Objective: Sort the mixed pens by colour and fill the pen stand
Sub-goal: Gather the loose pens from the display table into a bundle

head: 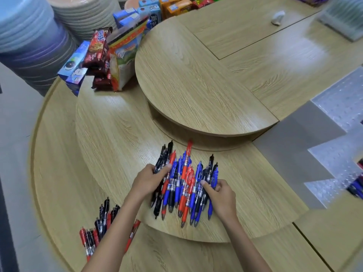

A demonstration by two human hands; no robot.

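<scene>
Biggest worry here: the mixed pens [184,181] sit in one heap at the near edge of the table's [110,122] middle tier, around 6 o'clock, and several tips already poke over the lip. They're round, so one sloppy tug from either side could send a few rolling down onto the lower tier. The left forearm also hangs right over a second bunch [98,226] of red and black pens at 7 o'clock, which would be easy to sweep with an elbow. And grabbing fistfuls risks dragging a stray red along with the blacks.

Left hand [151,179]: fingers curled round black pens on the heap's 9 o'clock side, thumb on top. Right hand [222,195]: curled too, pinching what look like blue pens on the 3 o'clock side. The pen stand [334,156], that clear stepped thing, is off at 3 o'clock, well apart from the heap, with a few pens showing in it right at the frame edge.
</scene>
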